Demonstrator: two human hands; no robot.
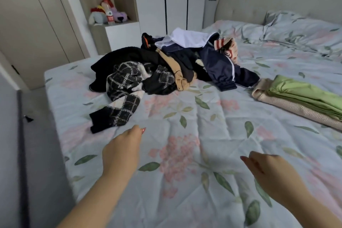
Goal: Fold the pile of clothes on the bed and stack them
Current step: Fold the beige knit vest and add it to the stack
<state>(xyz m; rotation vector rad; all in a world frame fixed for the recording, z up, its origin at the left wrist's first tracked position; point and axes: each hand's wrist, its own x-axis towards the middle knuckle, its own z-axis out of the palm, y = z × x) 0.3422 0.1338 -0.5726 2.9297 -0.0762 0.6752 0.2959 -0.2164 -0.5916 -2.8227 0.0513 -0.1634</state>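
A loose pile of clothes (175,61) lies across the far middle of the bed (185,153). It holds a black-and-white checked knit (125,87), a navy jacket (218,61), a white garment (187,38) and a tan piece (177,74). At the right edge sits a folded stack: a green garment (307,96) on top of a beige one (296,111). My left hand (124,150) reaches out over the sheet just short of the checked knit's sleeve, holding nothing. My right hand (268,168) hovers lower right with relaxed fingers, also empty.
A floral quilt covers the bed, with pillows (296,27) and a padded headboard (268,5) at the back right. A shelf niche with plush toys and a bottle (109,15) stands beyond the bed's far corner. A door (33,24) is at left, floor beside the bed.
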